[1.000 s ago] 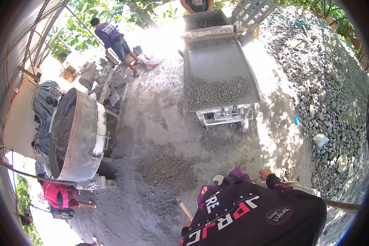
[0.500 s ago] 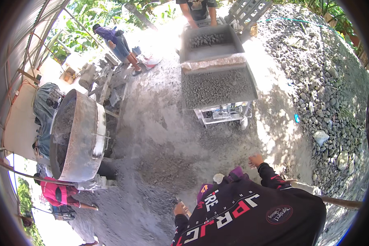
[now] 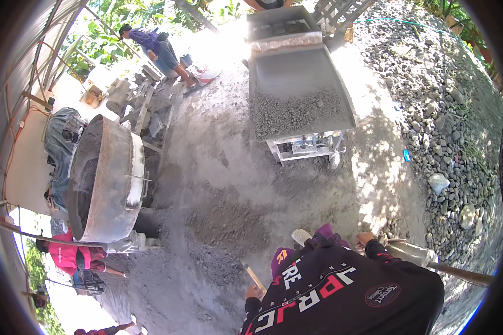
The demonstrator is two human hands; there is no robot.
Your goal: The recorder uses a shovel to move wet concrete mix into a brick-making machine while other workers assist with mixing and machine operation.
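At the bottom of the view, my left hand (image 3: 254, 292) is closed around a slim, pale wooden stick or handle (image 3: 256, 278); its far end points up and left, and I cannot tell its exact kind. My right hand (image 3: 366, 239) is low beside the grey metal end of a long tool (image 3: 411, 251) with a wooden shaft (image 3: 464, 273). Whether the fingers touch that tool is too small to make out. Between the hands, a pale shoe (image 3: 301, 237) shows at the ground. My dark printed sleeves and top cover the rest.
Ahead stands a metal machine tray (image 3: 335, 72) with gravel (image 3: 296, 111) toward its near end; a person is partly visible behind it. Left is a big round steel drum (image 3: 117, 178), with a person in red (image 3: 67, 257) near it. Stones (image 3: 447, 123) line the right side.
My right hand has drawn down and right, from spread fingers to a more compact shape. Gravel in the tray lies nearer its front end, and the tray's back compartment sits farther back.
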